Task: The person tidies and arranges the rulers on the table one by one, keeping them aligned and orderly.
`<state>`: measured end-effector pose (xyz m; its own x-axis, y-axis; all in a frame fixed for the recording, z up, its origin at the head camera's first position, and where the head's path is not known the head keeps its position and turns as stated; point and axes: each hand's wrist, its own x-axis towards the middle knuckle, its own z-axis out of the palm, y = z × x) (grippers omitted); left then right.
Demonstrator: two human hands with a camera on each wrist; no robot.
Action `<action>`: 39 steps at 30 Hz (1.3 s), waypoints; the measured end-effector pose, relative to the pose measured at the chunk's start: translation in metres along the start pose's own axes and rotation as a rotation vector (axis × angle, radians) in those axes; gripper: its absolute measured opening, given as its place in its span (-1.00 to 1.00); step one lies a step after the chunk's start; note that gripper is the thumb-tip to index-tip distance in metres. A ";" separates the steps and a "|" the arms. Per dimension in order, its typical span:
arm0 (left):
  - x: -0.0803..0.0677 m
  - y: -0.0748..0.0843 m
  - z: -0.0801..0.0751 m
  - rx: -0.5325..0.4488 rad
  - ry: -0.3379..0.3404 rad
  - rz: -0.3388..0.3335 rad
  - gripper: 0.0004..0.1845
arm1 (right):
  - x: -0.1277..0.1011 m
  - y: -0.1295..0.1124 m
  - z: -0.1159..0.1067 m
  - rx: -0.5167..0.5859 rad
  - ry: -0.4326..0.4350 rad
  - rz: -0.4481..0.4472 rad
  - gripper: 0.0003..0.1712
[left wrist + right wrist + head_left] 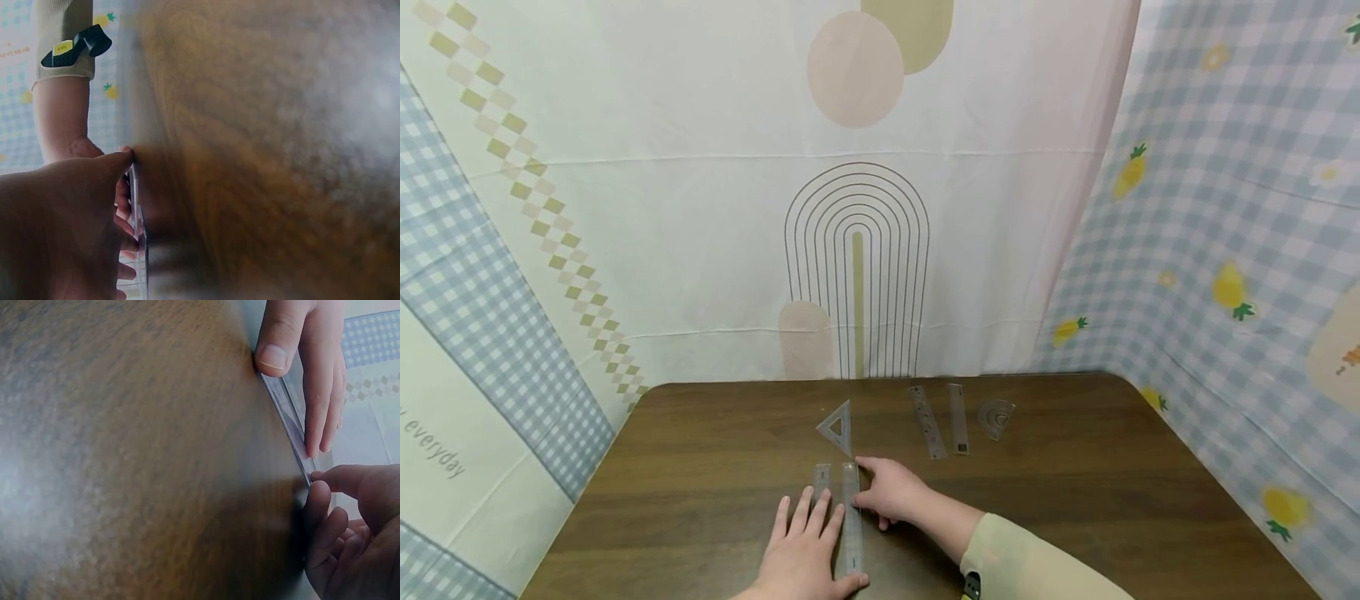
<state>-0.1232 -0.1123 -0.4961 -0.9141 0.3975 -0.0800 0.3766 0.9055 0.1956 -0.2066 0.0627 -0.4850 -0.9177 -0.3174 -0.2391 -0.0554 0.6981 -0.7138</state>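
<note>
Two clear rulers lie side by side near the front of the wooden table. On them rests my left hand (pixel 801 554), fingers spread and straight. Its fingertips touch the left ruler (pixel 823 475), which the hand mostly covers; its thumb lies at the near end of the right ruler (pixel 853 533). From the other side my right hand (pixel 895 490) touches that right ruler, index finger by the far end and thumb lower on the edge. Its remaining fingers are bent in the right wrist view. Just beyond the rulers sits a clear set square (pixel 842 427).
Farther back on the table (pixel 715 467) lie a stencil ruler (pixel 928 423), another clear ruler (pixel 958 419) and a protractor (pixel 996 418). Printed cloth (pixel 715 250) hangs behind the table and at both sides.
</note>
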 end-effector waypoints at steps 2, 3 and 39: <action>0.001 -0.001 0.001 -0.006 -0.007 0.000 0.11 | -0.001 0.001 0.000 0.006 -0.003 0.001 -0.20; 0.001 -0.001 0.001 -0.008 -0.009 -0.001 0.11 | -0.001 0.001 0.000 0.008 -0.004 0.002 -0.20; 0.001 -0.001 -0.003 -0.012 -0.009 0.012 0.09 | -0.008 -0.003 -0.003 0.015 -0.012 0.037 -0.21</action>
<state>-0.1246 -0.1135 -0.4937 -0.9081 0.4097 -0.0861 0.3857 0.8987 0.2085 -0.2006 0.0647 -0.4789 -0.9143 -0.2990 -0.2731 -0.0157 0.7001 -0.7139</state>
